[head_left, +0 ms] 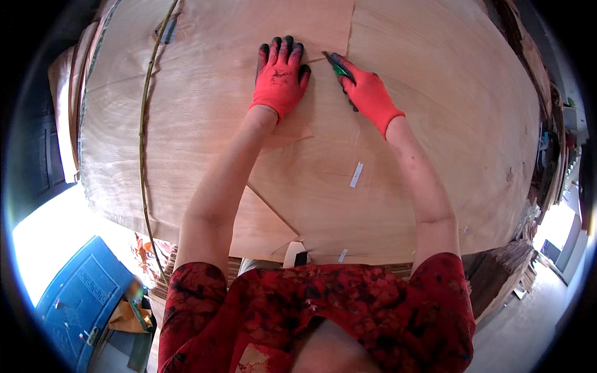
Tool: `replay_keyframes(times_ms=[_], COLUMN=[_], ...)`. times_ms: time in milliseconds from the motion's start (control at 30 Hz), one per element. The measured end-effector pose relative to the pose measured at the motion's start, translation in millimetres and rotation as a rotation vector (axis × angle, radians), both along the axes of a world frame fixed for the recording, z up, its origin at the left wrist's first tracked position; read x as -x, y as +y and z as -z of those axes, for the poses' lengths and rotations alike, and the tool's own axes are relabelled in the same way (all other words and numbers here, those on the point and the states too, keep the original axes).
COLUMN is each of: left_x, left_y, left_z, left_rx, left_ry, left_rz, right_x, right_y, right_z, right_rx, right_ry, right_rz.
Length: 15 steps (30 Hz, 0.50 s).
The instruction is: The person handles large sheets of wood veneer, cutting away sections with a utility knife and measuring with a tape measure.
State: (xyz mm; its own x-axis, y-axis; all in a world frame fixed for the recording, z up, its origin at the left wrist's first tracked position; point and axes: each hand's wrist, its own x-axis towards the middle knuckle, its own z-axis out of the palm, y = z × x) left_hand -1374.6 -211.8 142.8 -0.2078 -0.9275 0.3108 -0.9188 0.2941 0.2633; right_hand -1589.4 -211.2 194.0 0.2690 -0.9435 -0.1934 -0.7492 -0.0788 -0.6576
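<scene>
My left hand (280, 81), in a red work glove with dark fingertips, lies flat with its fingers stretched out on a sheet of pale wood veneer (205, 112). To its right, my right hand (370, 96), in a matching glove, is closed around a green and black utility knife (342, 71). The knife's tip points up and left, close to the surface by the lower edge of a pinkish veneer piece (311, 22). Whether the blade touches the wood, I cannot tell. Another cut veneer piece (261, 224) lies by my left forearm.
A long thin stick (144, 124) runs down the left side of the veneer. Small white strips (356, 174) lie near the front. Stacked veneer sheets (71, 105) stand at the left, rough wood (500, 267) at the lower right, and a blue panel (84, 298) at the lower left.
</scene>
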Motion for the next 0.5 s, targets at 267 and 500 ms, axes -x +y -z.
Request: replay_keyframes(times_ms=[267, 500], left_x=[-0.4, 0.1], left_y=[0.3, 0.4], left_z=[0.9, -1.2], left_rx=[0.009, 0.023], left_ry=[0.005, 0.008], left_rz=[-0.007, 0.007], right_x=[-2.8, -2.7], right_y=[1.5, 1.9], right_z=[0.7, 2.0], right_rx=[0.019, 0.04], right_ry=[0.035, 0.057], right_rz=[-0.009, -0.028])
